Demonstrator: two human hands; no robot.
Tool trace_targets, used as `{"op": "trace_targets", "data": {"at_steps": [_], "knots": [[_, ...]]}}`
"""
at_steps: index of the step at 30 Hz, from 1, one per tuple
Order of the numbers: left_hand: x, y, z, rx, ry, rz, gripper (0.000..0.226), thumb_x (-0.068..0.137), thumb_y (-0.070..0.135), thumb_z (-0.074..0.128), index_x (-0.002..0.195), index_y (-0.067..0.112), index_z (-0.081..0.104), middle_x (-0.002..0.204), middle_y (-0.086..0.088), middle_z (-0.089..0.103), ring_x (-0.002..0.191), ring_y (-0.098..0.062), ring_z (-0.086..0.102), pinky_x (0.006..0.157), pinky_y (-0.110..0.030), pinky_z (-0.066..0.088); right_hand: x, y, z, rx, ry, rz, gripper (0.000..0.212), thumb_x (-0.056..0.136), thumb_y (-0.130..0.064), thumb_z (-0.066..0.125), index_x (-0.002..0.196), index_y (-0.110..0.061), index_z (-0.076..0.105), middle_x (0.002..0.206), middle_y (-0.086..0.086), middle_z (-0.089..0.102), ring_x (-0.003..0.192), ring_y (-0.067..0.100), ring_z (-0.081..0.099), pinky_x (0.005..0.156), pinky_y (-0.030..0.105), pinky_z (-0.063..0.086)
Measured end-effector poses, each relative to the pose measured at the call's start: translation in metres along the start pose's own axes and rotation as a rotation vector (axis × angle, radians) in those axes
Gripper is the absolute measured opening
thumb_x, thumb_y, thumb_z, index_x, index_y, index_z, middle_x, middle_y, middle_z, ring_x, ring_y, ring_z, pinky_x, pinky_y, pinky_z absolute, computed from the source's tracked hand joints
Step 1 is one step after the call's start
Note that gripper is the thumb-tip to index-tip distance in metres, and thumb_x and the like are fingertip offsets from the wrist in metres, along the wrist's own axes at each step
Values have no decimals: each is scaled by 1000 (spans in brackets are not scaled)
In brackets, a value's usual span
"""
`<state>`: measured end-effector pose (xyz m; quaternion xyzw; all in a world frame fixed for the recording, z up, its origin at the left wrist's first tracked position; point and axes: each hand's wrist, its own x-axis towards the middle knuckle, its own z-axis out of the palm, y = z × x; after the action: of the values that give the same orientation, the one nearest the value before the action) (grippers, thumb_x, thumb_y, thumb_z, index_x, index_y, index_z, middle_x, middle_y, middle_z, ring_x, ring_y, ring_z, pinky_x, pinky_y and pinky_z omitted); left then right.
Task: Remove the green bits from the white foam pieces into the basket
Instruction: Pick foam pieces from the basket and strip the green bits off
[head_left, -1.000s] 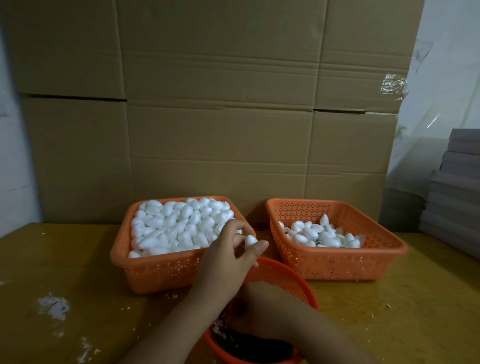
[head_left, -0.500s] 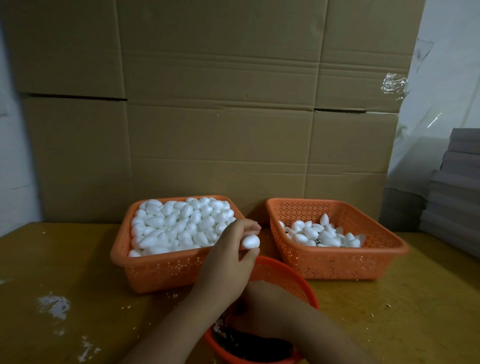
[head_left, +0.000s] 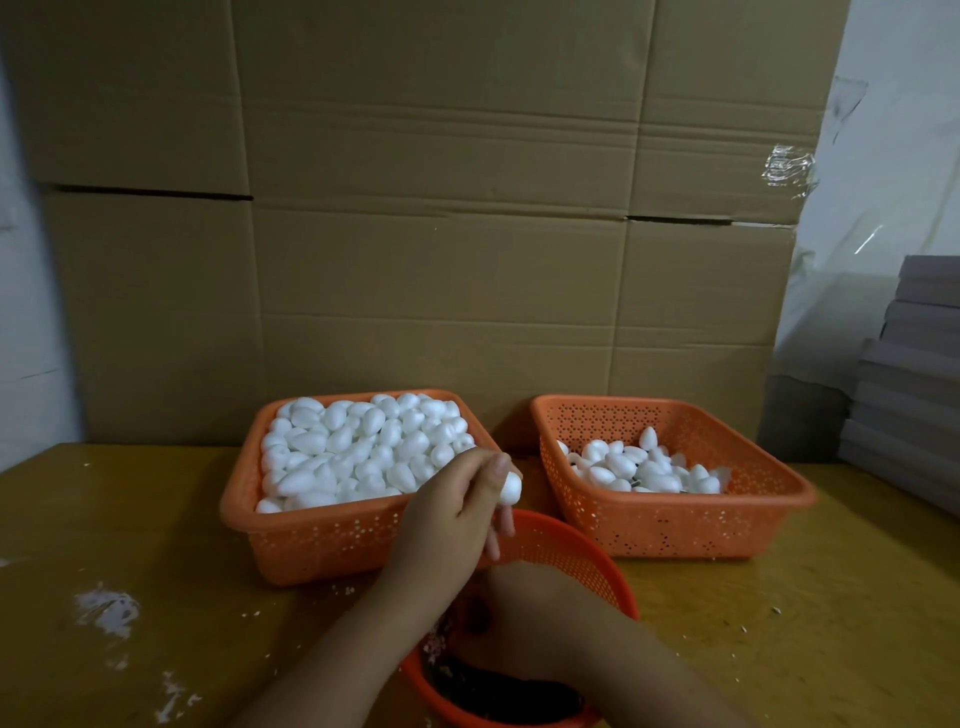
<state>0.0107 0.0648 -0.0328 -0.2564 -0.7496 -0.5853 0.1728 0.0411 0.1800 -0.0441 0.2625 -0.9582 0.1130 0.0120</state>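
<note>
Foam piece (head_left: 510, 489) pinched in left hand (head_left: 447, 519) fingers above round basket (head_left: 597, 566); right hand (head_left: 524, 618) inside basket, grip unclear. Next, probably: pluck green bit, drop it in.

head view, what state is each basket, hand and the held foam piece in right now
left square basket: heaped to the rim with white foam pieces
right square basket: a low layer of foam pieces at the bottom
round basket: dark bits inside, partly hidden by the arms
left hand: raised over the round basket, holding a foam piece
foam piece: held in the fingers
right hand: inside the round basket, grip unclear
</note>
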Motion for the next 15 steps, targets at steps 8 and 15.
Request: {"op": "trace_targets", "data": {"at_steps": [8, 15], "knots": [[7, 17, -10, -542, 48, -330, 24, 100, 31, 47, 99, 16, 66, 73, -4, 66, 52, -12, 52, 50, -22, 43, 0, 2, 0, 5, 11, 19, 39, 89, -50, 57, 105, -16, 66, 104, 6, 67, 97, 24, 61, 82, 31, 47], [10, 31, -15, -1088, -46, -463, 32, 88, 20, 57, 118, 12, 64, 108, -7, 73, 76, -11, 68, 59, -24, 53, 0, 1, -1, 9, 4, 28, 38, 90, -49, 57, 103, -14, 65, 101, 7, 67, 94, 24, 61, 80, 31, 46]]}}
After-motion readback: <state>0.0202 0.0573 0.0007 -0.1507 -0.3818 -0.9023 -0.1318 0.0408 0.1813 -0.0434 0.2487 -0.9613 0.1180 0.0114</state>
